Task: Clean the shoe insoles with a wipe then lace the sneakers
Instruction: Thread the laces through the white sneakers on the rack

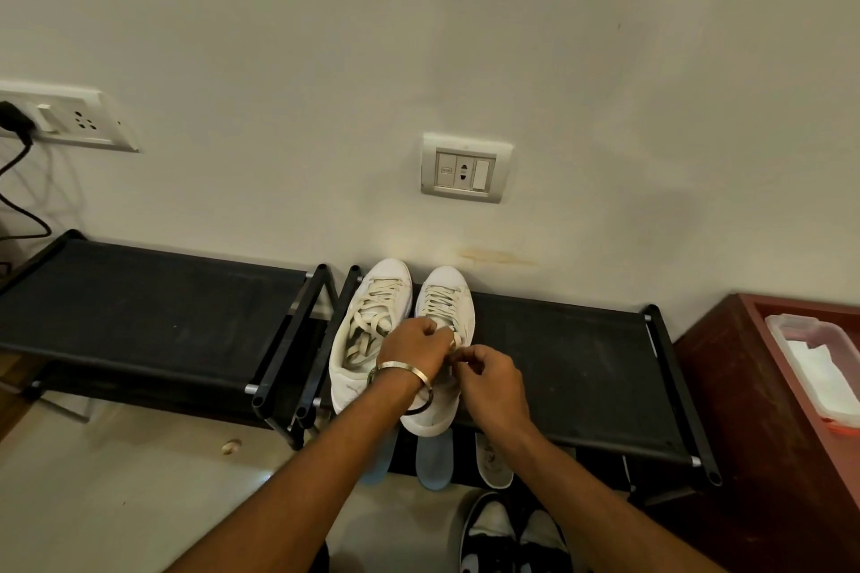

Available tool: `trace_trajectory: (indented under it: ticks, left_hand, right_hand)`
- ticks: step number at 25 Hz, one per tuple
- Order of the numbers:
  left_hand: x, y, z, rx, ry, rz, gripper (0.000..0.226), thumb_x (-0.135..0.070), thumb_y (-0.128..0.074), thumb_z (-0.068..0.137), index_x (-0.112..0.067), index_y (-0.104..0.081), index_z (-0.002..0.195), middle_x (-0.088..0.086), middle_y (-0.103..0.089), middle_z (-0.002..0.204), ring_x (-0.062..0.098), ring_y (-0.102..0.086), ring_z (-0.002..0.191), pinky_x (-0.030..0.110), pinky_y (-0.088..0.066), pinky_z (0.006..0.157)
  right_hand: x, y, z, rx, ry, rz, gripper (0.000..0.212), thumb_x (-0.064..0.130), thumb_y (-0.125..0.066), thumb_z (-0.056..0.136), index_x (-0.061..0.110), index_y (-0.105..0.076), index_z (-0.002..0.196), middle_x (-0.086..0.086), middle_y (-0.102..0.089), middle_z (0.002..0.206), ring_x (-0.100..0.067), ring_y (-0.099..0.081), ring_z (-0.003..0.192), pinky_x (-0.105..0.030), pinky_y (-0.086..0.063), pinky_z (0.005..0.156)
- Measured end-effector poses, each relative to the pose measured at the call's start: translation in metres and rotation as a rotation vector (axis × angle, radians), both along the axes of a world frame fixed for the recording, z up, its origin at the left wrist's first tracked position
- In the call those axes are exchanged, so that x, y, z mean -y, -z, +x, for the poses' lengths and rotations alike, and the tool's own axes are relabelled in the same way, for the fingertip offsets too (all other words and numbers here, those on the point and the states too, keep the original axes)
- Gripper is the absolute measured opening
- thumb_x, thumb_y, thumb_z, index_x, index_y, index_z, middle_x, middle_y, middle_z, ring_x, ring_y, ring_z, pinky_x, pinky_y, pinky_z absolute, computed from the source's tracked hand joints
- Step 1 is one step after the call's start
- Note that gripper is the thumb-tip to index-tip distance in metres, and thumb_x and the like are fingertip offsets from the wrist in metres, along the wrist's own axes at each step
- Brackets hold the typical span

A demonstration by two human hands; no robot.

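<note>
Pinching the lace ends of the right white sneaker (444, 340) on the black shoe rack (581, 368), my left hand (412, 351) and right hand (488, 382) curl shut, probably for tying it.

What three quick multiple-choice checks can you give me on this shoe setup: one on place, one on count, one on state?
1. Where do the white sneakers stand?
A. On the floor
B. On the black rack
C. In the red box

2. How many wall sockets show?
A. Two
B. One
C. Four

3. What are the hands doing?
A. Resting idle
B. Wiping an insole
C. Pinching laces on the right sneaker

Key: 1 B, the left sneaker and right sneaker sit on the rack. 2 A, a middle socket and a left socket. 3 C, the left hand and right hand meet at its laces.
</note>
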State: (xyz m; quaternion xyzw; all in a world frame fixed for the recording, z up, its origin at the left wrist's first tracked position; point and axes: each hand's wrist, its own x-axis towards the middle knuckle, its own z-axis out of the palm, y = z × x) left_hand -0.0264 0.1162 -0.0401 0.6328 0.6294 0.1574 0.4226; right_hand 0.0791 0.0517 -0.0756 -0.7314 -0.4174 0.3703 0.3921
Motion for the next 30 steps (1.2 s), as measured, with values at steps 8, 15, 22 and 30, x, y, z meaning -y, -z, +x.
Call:
trace_trajectory:
  ticks: [8, 15, 22, 30]
  left_hand:
    - [-0.004, -0.064, -0.008, 0.406, -0.13, -0.039, 0.03, -0.03, -0.059, 0.094, -0.013, -0.058, 0.07, -0.003, -0.056, 0.057, 0.008, -0.051, 0.054, 0.021, -0.043, 0.058]
    - [-0.025, -0.116, -0.021, 0.701, -0.193, 0.039, 0.013, -0.016, -0.064, 0.09, -0.016, -0.057, 0.08, 0.0, -0.06, 0.058, 0.015, -0.056, 0.05, 0.03, -0.05, 0.054]
    - [-0.036, -0.088, -0.044, 0.682, -0.3, 0.354, 0.003, -0.018, -0.066, 0.09, -0.017, -0.069, 0.088, -0.006, -0.062, 0.067, 0.004, -0.051, 0.052, 0.016, -0.043, 0.052]
    - [-0.039, -0.061, -0.01, 0.383, 0.291, 0.322, 0.034, -0.036, -0.072, 0.081, -0.025, -0.067, 0.112, -0.009, -0.071, 0.1, 0.008, -0.067, 0.093, 0.041, -0.055, 0.087]
  right_hand:
    - [-0.014, -0.009, 0.009, 0.151, -0.096, 0.161, 0.051, 0.025, -0.07, 0.088, 0.031, -0.05, 0.134, 0.006, -0.055, 0.112, -0.01, -0.057, 0.097, -0.026, -0.052, 0.083]
    - [-0.06, -0.047, 0.01, 0.191, -0.256, 0.195, 0.025, 0.038, -0.058, 0.097, 0.019, -0.073, 0.093, 0.0, -0.07, 0.092, -0.017, -0.066, 0.081, -0.045, -0.055, 0.079]
    - [-0.053, -0.104, 0.03, -0.134, -0.128, 0.371, 0.021, 0.026, -0.051, 0.102, 0.017, -0.069, 0.095, -0.001, -0.064, 0.072, -0.01, -0.059, 0.062, -0.025, -0.05, 0.06]
    - [-0.052, -0.111, 0.018, -0.139, -0.273, 0.491, 0.024, 0.021, -0.047, 0.103, 0.02, -0.067, 0.116, 0.008, -0.07, 0.1, -0.011, -0.068, 0.093, -0.023, -0.054, 0.081]
